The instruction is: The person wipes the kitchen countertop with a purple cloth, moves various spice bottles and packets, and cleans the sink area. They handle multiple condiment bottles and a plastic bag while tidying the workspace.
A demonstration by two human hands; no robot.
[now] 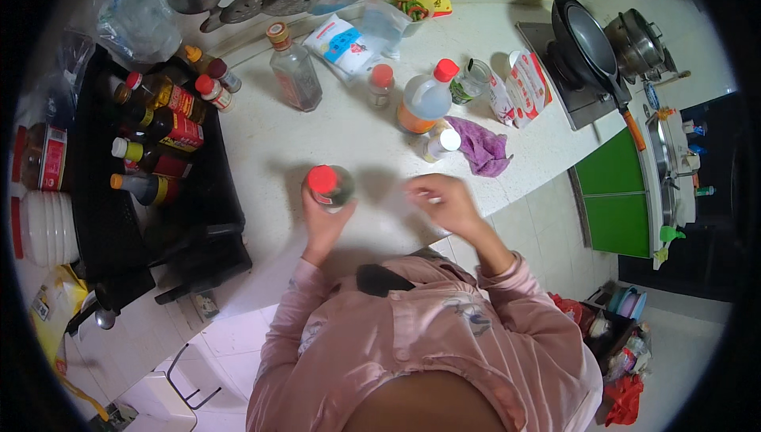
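My left hand [324, 224] is wrapped around a jar with a red cap [323, 180], which it holds at the white countertop [267, 135]. To its right my right hand [443, 203] is raised, blurred, with fingers curled; a small white thing shows at the fingers, and whether it is held cannot be told. Beyond that hand stand a white-capped container [442, 144] and a purple cloth [483, 148]. Further back are a large red-capped plastic bottle [425, 99], a small red-capped jar [381, 84] and a glass bottle [295, 72].
A black rack [229, 194] with several sauce bottles is at the left. Along the back lie a white and blue packet [345, 45] and an open glass jar [472, 80]. A red and white packet [528, 90] and a wok [585, 39] on the stove are at the right.
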